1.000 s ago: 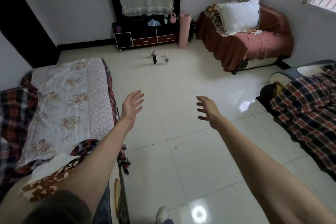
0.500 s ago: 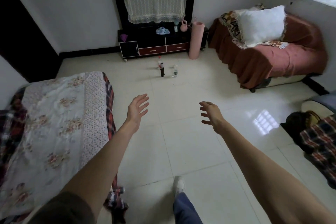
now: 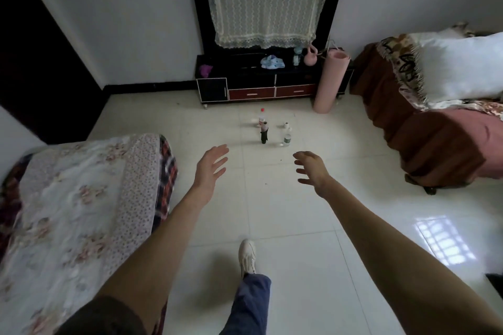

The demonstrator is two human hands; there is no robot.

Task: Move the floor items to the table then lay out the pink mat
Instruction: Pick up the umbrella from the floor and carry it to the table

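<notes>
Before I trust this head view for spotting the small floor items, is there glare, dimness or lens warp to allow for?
Head view: window glare whitens the tiled floor at lower right, clear of the floor items; the room is dim with dark corners; wide-angle warp bends the walls and stretches both arms; the items look small but fairly sharp.

A home living room: covered sofas [image 3: 424, 128], TV cabinet [image 3: 261, 87]

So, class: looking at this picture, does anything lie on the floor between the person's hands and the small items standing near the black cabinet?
Nothing visible does. Bare tile lies between the open left hand and right hand and the cluster of floor items. The bed and sofa sit off to the sides.
</notes>
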